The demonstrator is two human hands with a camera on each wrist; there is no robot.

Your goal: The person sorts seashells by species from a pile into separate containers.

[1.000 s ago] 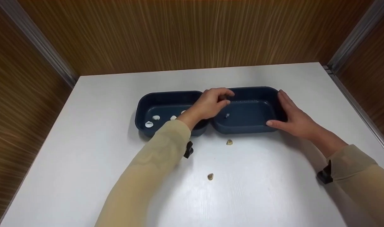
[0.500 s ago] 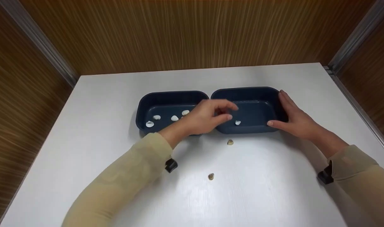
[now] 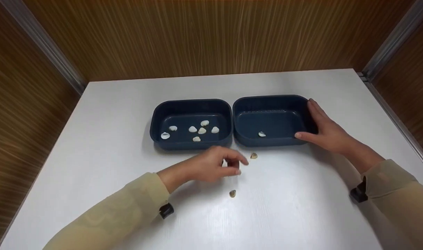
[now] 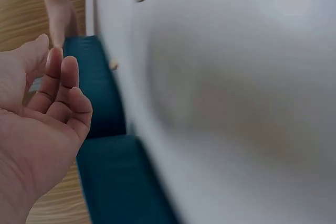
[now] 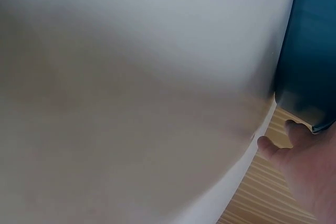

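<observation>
Two dark blue rectangular boxes stand side by side in the head view. The left box [image 3: 190, 145] contains several small white seashells [image 3: 202, 131]; the right box [image 3: 270, 141] has one white seashell [image 3: 261, 134] near its front wall. My left hand [image 3: 211, 165] is over the table in front of the left box, fingers loosely bent and nothing between them. Close to its fingertips lies a brownish seashell [image 3: 254, 156], and nearer to me another brownish seashell [image 3: 232, 193]. My right hand [image 3: 324, 133] rests against the right box's end, thumb at the front wall and straight fingers along the side.
A white table [image 3: 294, 208] carries everything. Behind it rises a wood-grain panel [image 3: 218, 38], with similar panels at both sides. The boxes stand toward the back of the table.
My left hand has come back from over the right box to the table in front. A white seashell has dropped into the right box. My right hand has stayed put.
</observation>
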